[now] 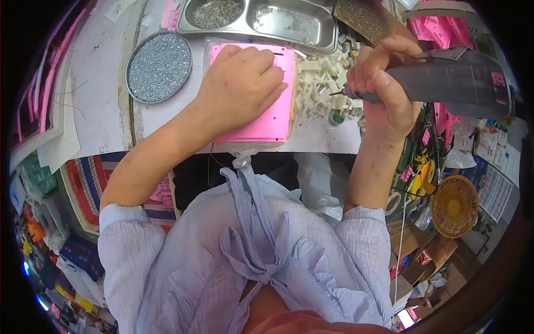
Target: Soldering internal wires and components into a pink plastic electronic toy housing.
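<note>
A flat pink plastic casing (261, 131) lies on the worktable before me, with several small holes along its edge. My left hand (242, 83) rests on top of it, fingers curled under and closed; whatever they pinch or press is hidden beneath the hand. To the right, my right hand (392, 89) is wrapped around a dark grey electric screwdriver (445, 83). The tool is held raised and roughly level, its thin bit pointing left toward the casing and apart from it. Below the bit is a heap of small white plastic parts (317, 89).
A round dish of small silver screws (158, 67) stands left of the casing. Behind is a steel compartment tray (292, 28) with small metal parts. A brown container of small pieces (361, 22) is beside it. Low on the right are an orange basket (454, 206) and cardboard boxes (425, 250).
</note>
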Available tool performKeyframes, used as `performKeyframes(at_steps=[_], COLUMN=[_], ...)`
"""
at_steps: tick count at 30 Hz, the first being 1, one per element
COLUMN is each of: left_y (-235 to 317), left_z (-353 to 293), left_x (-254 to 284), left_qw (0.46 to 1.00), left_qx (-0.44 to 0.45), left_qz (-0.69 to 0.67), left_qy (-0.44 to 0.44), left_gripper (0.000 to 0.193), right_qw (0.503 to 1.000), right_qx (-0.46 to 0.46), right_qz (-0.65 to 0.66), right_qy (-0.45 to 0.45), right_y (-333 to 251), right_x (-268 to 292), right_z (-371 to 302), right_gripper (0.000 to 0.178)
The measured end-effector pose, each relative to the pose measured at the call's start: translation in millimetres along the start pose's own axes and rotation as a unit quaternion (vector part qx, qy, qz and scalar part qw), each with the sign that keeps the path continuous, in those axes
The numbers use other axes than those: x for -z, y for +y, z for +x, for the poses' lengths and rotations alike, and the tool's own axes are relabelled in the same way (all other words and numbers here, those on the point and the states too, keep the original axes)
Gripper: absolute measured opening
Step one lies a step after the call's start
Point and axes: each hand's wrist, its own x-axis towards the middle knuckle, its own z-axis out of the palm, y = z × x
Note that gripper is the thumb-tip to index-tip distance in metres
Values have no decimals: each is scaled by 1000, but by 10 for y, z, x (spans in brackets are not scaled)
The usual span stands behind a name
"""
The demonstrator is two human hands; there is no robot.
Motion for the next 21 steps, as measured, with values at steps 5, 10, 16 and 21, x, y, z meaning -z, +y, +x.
performKeyframes(at_steps=[5,10,16,21], left_y=[-20,-58,-98,-98], left_z=[-5,-16,0,-19], left_x=[-60,-44,-103,-68], left_qw=[997,999,994,992], left_qx=[-37,-40,-94,-105], left_qz=[45,-3,32,48], left_qy=[47,32,48,48], left_gripper=[13,8,10,13], right_qw=[999,1000,998,999], right_qx=[-4,-3,17,10], right_qz=[19,-7,37,34], right_qy=[-29,-24,-37,-10], right_y=[-20,-15,-15,-4], right_x=[77,73,62,-23], right_z=[-17,-77,-91,-126], right_gripper=[45,47,50,50])
